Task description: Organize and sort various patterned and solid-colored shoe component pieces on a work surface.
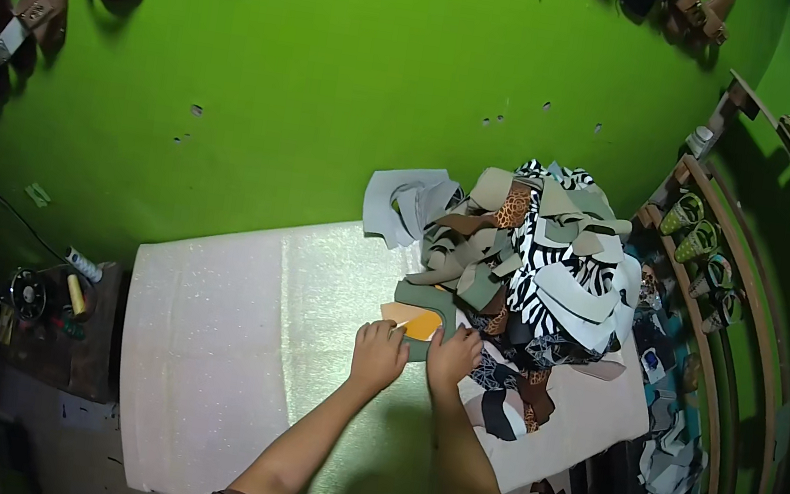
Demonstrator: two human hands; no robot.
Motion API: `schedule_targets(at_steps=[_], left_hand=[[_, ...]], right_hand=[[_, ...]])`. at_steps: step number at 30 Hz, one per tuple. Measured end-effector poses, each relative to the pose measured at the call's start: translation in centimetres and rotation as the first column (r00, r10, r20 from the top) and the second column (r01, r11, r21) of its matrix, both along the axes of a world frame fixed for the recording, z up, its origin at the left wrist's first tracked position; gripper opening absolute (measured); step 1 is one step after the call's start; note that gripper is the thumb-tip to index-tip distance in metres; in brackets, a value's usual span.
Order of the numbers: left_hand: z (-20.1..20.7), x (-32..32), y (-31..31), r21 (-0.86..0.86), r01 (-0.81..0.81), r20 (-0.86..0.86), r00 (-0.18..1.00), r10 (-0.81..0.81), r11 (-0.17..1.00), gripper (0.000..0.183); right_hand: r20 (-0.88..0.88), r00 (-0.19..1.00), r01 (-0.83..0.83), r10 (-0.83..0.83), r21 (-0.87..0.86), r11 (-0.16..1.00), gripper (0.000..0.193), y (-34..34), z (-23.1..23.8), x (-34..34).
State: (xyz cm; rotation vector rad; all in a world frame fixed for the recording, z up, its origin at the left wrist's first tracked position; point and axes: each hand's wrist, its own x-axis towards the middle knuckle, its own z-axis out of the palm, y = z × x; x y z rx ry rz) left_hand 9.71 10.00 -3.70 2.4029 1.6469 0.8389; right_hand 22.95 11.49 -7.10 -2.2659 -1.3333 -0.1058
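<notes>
My left hand (380, 356) has its fingers bent together at the edge of a small tan piece (394, 312) and an orange-yellow piece (422, 327). Round the orange-yellow piece curves a dark green cut piece (423, 296), apparently flat sheet material. My right hand (453, 358) is closed over the right side of that green piece, its thumb near the orange-yellow one. Both hands rest close together on the pale, glittery sheet (199, 351) that covers the table. What lies under the fingers is partly hidden.
A big heap of cut scraps (555, 259), green, tan, zebra and leopard patterned, rises beside my right hand. Grey cut sheets (409, 204) lie behind it. At the right stands a wooden rack (708, 321) with sandals; at the left, a small side table (57, 351) holds a thread spool (84, 264).
</notes>
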Motion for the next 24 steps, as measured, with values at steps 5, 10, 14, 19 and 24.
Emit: schedule_targets(at_steps=[5, 10, 14, 19, 24], left_hand=[[-0.9, 2.4, 1.7, 0.024, -0.049, 0.101, 0.994, 0.046, 0.999, 0.029], [0.5, 2.5, 1.8, -0.03, -0.045, 0.148, 0.988, 0.049, 0.999, 0.041], [3.8, 0.7, 1.7, 0.038, 0.031, 0.157, 0.987, -0.036, 0.999, 0.06], [8.8, -3.4, 1.9, -0.034, 0.293, 0.008, 0.956, -0.293, 0.955, 0.058], [10.0, -7.0, 0.7, -0.218, 0.283, 0.223, 0.946, -0.235, 0.934, 0.03]], right_hand=[[-0.077, 0.994, -0.073, 0.072, -0.008, 0.997, 0.029, 0.5, 0.0, -0.3], [-0.287, 0.91, -0.274, 0.299, 0.126, 0.954, 0.013, -0.1, 1.0, 0.5], [-0.233, 0.784, -0.494, 0.576, 0.328, 0.805, 0.015, -1.2, 4.7, 0.6], [-0.288, 0.603, -0.68, 0.744, 0.303, 0.668, 0.02, -1.2, 11.0, 0.1], [-0.375, 0.394, -0.894, 0.839, 0.058, 0.445, 0.018, -0.5, 15.9, -1.8]])
